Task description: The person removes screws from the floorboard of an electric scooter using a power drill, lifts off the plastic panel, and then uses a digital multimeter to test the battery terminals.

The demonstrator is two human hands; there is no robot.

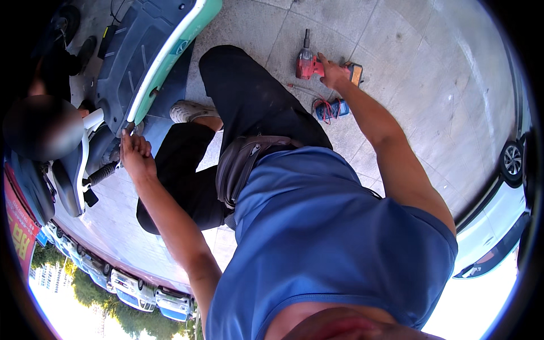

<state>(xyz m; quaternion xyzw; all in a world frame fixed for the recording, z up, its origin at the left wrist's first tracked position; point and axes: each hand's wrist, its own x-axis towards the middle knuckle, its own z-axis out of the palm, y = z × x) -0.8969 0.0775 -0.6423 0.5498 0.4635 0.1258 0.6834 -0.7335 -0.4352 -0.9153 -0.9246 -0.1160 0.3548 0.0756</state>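
Observation:
A red and black cordless impact wrench (306,64) lies on the paving at the upper right, a dark socket at its nose. My right hand (334,72) is closed round its handle. At the left, my left hand (137,154) is closed, fingertips against the lower end of a scooter's green-edged body panel (152,71). A small dark piece shows at those fingertips, too small to make out. The scooter's dark footboard (129,48) lies along that panel, and a black coil spring (102,174) is just left of the hand.
A blue multimeter (333,110) with red leads lies on the ground below the wrench. Another person (54,73) is at the far left beside the scooter. A light-coloured car (493,226) stands at the right, and several parked cars (133,292) line the lower left.

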